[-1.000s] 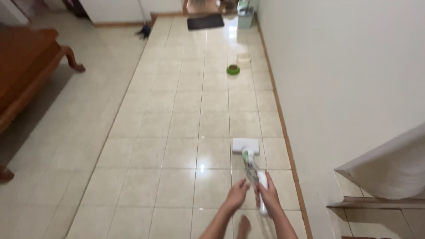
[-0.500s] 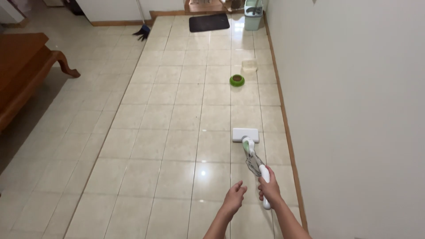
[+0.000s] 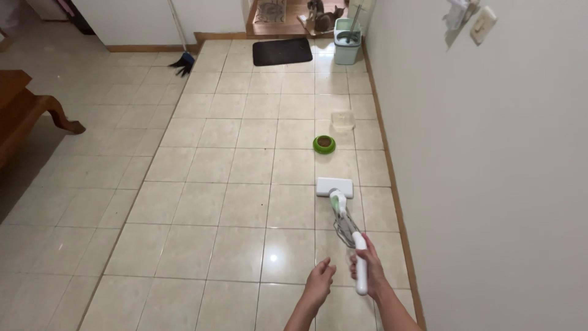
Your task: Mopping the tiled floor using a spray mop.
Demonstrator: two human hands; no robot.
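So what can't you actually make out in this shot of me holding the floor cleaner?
- Head view: the right hand covers the middle of the cleaner handle.
- What fills the green bowl is too small to tell.
- The wooden furniture is cut off by the left edge.
- The animals at the far doorway are small and blurred.

The right hand (image 3: 367,270) wraps the white handle of a floor cleaner (image 3: 343,211), whose flat head rests on the tiled floor (image 3: 202,202) near the right wall's skirting. The left hand (image 3: 320,284) hangs empty just beside it. A green bowl (image 3: 324,144) sits farther along the floor.
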